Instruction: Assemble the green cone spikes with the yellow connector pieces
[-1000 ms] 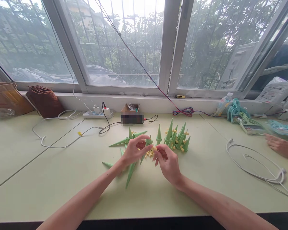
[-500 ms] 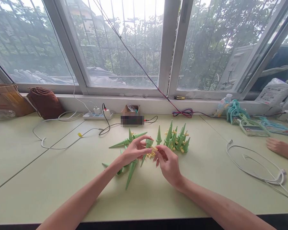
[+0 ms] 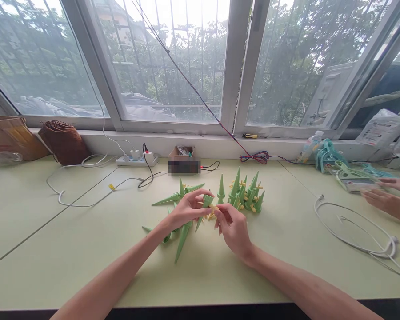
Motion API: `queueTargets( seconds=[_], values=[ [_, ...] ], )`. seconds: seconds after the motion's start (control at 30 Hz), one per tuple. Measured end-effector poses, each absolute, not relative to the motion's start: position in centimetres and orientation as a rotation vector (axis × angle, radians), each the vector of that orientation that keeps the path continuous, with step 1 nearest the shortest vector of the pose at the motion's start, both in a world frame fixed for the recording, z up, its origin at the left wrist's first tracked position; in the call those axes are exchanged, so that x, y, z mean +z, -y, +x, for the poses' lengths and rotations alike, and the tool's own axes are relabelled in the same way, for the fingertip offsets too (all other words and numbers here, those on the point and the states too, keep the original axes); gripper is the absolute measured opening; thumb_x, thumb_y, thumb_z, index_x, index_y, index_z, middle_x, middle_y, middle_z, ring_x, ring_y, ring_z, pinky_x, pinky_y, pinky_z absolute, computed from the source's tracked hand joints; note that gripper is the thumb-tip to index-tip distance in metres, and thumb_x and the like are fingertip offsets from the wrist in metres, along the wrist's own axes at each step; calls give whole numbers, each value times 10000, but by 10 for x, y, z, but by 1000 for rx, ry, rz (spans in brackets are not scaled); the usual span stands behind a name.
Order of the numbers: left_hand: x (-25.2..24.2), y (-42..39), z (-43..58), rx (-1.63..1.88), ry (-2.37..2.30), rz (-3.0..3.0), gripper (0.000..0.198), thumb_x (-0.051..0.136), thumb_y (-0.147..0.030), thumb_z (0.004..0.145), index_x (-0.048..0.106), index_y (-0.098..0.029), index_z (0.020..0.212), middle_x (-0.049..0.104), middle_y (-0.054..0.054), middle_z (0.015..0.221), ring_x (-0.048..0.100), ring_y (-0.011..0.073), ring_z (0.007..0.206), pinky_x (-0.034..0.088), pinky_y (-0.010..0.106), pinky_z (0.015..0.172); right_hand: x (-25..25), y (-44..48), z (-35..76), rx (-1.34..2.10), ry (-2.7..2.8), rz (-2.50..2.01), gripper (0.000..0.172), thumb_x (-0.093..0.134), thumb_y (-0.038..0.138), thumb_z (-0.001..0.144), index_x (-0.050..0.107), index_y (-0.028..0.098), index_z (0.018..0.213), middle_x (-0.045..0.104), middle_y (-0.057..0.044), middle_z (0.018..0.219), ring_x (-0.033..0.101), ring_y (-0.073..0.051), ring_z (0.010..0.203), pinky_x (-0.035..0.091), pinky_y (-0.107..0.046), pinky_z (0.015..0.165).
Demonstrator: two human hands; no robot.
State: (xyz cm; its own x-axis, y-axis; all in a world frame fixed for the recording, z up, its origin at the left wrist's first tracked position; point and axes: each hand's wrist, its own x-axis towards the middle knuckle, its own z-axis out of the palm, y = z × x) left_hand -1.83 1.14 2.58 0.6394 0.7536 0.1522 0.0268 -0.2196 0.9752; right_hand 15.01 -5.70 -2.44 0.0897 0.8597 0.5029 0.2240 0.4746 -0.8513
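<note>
My left hand [image 3: 186,210] is closed around a green plastic cone [image 3: 206,202], its wide end up and its tip slanting down to the left. Against the side of that cone, my right hand [image 3: 235,227] pinches a small yellow plastic piece [image 3: 214,207]; whether it is seated in the cone I cannot tell. Several loose green cones [image 3: 183,238] lie on the table beside and beneath my left hand. Beyond my right hand stands a cluster of upright green cones [image 3: 235,189] with yellow pieces on them. More yellow pieces lie partly hidden below my fingers.
Behind the cones sits a small open box [image 3: 182,153]. A power strip [image 3: 136,160] with cables is at the back left. A coiled white cable [image 3: 353,244] lies to the right. Another person's hands [image 3: 386,202] are by green and teal plastic items [image 3: 353,178].
My hands stay nearly in place, with the cone and yellow piece shifted slightly. At the right, the other person's hands have moved in toward the green plastic item.
</note>
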Motion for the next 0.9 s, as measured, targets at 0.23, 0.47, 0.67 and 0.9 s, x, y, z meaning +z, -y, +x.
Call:
queueTargets(
  seconds=[0.23,0.47,0.67,0.9],
  values=[
    [23,-13,-19,745,-627,1674,380,747,-345,777,594,-191,1089,528,-45,620,415,54,460,329,155,378,-22,57,151,605,1488,-1080,390,433,481,1001,559,195,768,513,39,496,528,-112,403,412,-213,434],
    [25,-12,-19,762,-655,1667,391,745,-342,781,589,-186,1105,528,-42,624,399,50,463,321,152,380,-22,58,148,617,1472,-1042,233,501,423,975,545,199,925,569,18,648,551,-119,461,448,-225,460],
    [22,-13,-19,750,-645,1670,391,746,-344,783,586,-194,1107,533,-42,625,413,59,480,339,152,398,-24,58,147,623,1491,-1031,202,481,377,988,534,202,904,549,29,631,533,-107,442,429,-216,447],
    [21,-13,-19,723,-659,1694,371,735,-330,805,588,-194,1118,410,-77,584,361,52,487,322,143,404,-26,56,150,645,1506,-1062,317,429,394,1014,526,195,788,520,46,547,502,-90,397,397,-203,449]
  ],
)
